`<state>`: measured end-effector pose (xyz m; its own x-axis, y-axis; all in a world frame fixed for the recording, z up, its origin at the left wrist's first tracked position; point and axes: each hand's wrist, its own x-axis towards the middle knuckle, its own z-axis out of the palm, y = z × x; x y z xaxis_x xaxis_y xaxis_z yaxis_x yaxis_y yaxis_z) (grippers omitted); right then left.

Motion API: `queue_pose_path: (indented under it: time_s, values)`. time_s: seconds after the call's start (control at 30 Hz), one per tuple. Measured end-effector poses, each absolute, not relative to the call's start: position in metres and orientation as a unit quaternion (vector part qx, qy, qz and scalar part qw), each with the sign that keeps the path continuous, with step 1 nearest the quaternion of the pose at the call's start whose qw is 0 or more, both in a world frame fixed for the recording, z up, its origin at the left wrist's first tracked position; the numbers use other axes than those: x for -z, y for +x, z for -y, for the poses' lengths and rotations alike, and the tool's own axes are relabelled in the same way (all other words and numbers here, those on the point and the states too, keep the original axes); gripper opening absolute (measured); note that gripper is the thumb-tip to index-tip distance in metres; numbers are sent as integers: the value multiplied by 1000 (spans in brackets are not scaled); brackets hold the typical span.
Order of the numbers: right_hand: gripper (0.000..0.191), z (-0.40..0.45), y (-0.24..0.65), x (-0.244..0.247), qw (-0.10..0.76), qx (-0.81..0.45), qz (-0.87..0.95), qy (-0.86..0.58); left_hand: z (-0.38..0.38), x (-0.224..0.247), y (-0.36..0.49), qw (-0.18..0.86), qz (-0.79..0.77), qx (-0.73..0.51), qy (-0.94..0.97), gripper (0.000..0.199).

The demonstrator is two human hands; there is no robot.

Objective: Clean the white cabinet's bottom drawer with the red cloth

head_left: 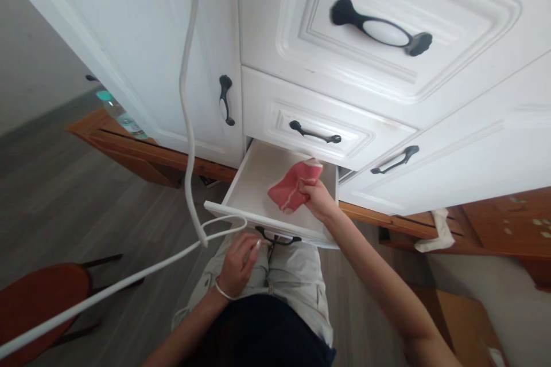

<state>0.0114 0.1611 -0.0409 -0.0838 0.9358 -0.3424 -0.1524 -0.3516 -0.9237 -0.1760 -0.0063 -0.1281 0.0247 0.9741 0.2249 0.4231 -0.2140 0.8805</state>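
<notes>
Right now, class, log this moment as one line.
right hand: gripping pink cloth over open drawer | left hand: near black handle | drawer above: shut

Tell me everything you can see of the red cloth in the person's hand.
The red cloth looks like soft, thin fabric, pinkish-red, with a pale, uneven line running across it and a whitish patch at its far end. It is bunched and creased rather than spread flat. The right hand pinches it at one side, thumb on top, and the rest fans out over the open white drawer. Whether its underside touches the drawer's bottom, I cannot tell.
</notes>
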Motion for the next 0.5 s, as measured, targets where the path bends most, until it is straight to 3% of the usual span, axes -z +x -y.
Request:
queue_pose_path:
  time_s: [0.13, 0.23, 0.3, 0.4, 0.5]
  values:
    - [35, -215, -14, 71, 317, -533, 519, -588, 9, 158, -197, 302, -579, -398, 645, 37]
    - [56, -253, -45, 87, 237, -393, 680, -572, 8, 191, -205, 318, -612, -280, 668, 40]
    - [69, -272, -66, 94, 135, -288, 791, -523, 5, 211, -206, 305, -638, -193, 680, 41]
    - [68, -289, -94, 105, 6, -240, 844, -480, -3, 232, -200, 285, -655, -134, 687, 38]
    - [61, -295, -112, 113, -44, -248, 834, -491, -11, 239, -193, 267, -673, -109, 681, 36]
